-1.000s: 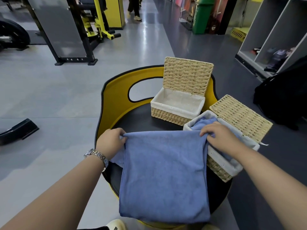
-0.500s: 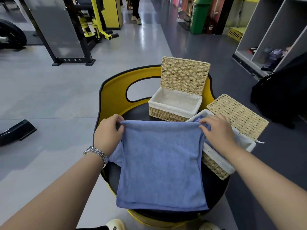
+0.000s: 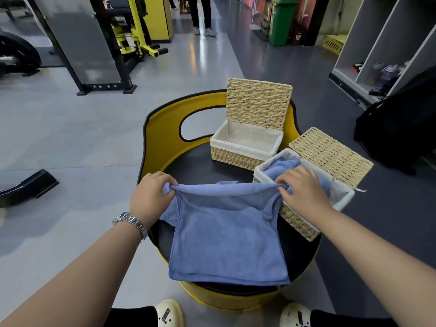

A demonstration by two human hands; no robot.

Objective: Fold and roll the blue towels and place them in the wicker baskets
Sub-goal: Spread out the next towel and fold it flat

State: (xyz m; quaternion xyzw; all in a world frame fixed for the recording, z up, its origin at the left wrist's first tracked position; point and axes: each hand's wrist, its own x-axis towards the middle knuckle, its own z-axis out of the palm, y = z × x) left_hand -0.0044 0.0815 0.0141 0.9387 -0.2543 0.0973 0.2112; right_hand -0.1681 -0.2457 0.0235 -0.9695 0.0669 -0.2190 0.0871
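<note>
The left hand point(image 3: 151, 197) pinches the far left corner of the blue towel point(image 3: 226, 234), fingers curled round the bunched cloth; the towel's top edge runs taut across to the right hand point(image 3: 304, 192), whose fingers grip the opposite corner. Below the fingers the towel lies over the black seat point(image 3: 207, 168) of a yellow-backed chair. This looks like the folding step: the far edge is lifted, and the next move probably calls for bringing both corners evenly toward the near hem. Beyond the fingers stands an empty wicker basket point(image 3: 238, 156), lid up; just behind the right fingers a second basket point(image 3: 304, 223) holds another blue towel point(image 3: 283, 166) (seemingly rolled). Grey gym floor point(image 3: 70, 138), with a yellow machine point(image 3: 132, 36) far left and shelving point(image 3: 377, 43) far right
</note>
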